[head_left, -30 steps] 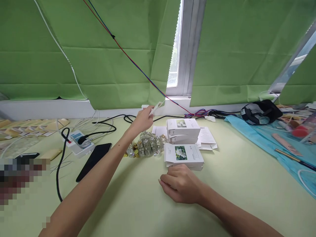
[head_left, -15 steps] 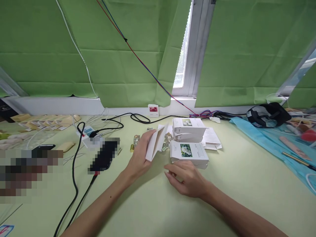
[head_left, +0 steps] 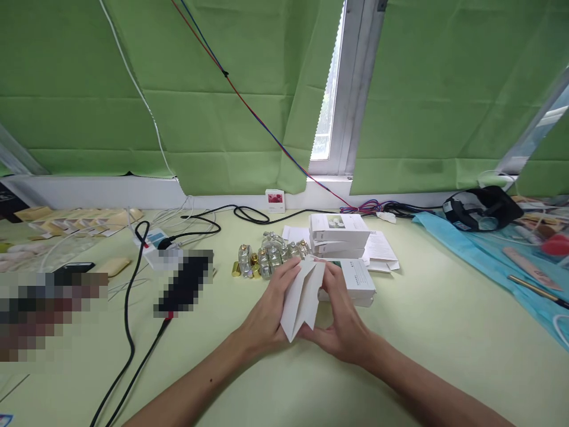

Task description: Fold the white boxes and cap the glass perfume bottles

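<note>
Between my two hands, above the table, is a white folding carton, tilted, its near end open with flaps showing. My left hand is closed round its left side. On the carton's right side, my right hand grips with thumb below and fingers above. Just beyond the hands stand several small clear glass bottles with gold caps near them. Stacked white boxes with a flower picture stand behind, and another white box lies partly hidden behind my right hand.
Flattened white cartons lie right of the stack. A phone with a black cable and a power strip are at left. Blue sheeting carries a black headset at right. A small white box leans at the back.
My left hand has brought the carton nearer and lower. My right hand has come up from the table and taken hold of its right side. The bottles now show more.
</note>
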### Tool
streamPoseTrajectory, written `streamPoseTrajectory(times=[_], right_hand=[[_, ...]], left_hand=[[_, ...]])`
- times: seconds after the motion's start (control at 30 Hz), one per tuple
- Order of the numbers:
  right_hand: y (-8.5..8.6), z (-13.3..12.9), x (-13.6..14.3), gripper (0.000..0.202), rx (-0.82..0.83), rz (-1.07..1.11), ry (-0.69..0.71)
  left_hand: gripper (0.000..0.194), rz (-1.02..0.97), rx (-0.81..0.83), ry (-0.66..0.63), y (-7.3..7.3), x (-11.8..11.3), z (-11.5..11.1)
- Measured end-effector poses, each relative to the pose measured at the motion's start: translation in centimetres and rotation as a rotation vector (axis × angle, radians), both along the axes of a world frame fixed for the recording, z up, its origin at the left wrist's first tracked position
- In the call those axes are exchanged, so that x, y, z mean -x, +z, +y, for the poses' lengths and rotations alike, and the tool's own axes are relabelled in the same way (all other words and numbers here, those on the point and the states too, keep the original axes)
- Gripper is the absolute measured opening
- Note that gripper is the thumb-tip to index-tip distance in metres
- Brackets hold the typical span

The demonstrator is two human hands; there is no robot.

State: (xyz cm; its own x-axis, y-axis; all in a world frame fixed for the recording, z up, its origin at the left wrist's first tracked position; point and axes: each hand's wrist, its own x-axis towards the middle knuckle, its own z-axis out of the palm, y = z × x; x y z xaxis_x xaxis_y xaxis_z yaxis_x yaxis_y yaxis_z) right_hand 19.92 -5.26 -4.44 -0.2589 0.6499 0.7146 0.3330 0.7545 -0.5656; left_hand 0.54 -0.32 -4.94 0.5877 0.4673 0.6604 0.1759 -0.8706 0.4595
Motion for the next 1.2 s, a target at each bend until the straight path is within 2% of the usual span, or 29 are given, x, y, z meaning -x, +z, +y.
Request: streamPoseTrajectory(times=[0.2,0.47,0.63,0.9,1.2], right_hand=[[-0.5,-0.2,0.0,0.101,0.047,-0.039,0.03],[-0.5,-0.2,0.0,0.097,0.079,-0.089,0.011],[-0.4,-0.3,-0.2,0.101,0.116,-0.106,0.017],[0.2,-0.4,0.0,0.109,0.105,-0.112,0.025],[0.0,-0.4,0.1,0.099,0.074,-0.081,0.028]], left_hand=[[0.089,0.023,0.138,0.005,-0.1,-0.5,-0.8],[0.103,0.095,0.147,0.01,-0.4,-0.4,-0.6],[0.11,0.081,0.137,0.026,-0.1,-0.6,-0.8],[0.106,0.025,0.185,0.026,0.2,-0.8,-1.0],[0.109,0.026,0.181,0.054,0.3,-0.9,-1.2]])
